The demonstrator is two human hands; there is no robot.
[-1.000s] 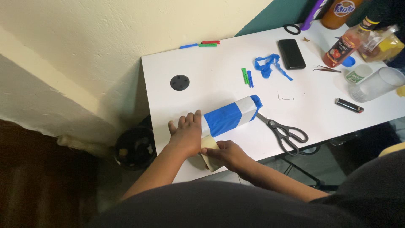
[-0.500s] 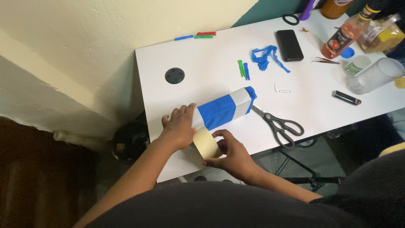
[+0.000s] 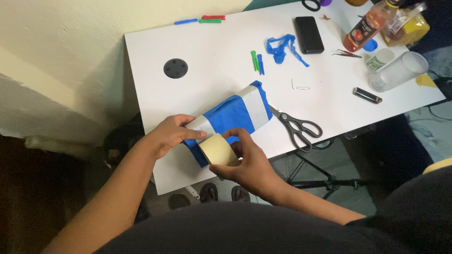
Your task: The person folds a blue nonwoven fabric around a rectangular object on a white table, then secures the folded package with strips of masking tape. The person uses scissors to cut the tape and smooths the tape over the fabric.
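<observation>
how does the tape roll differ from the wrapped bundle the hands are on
The tape roll is a plain tan ring; the wrapped bundle is a long shape banded blue and white. The roll is much smaller. The right hand grips the roll, while the left hand grips one end of the bundle. Both sit at the white table's near edge.

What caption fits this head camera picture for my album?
Left hand grips a blue-and-white wrapped bundle while right hand holds a masking tape roll against it.

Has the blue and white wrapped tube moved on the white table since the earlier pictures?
Yes. The wrapped tube has tilted steeper, its left-hand end now lifted, against the scissors.
</observation>
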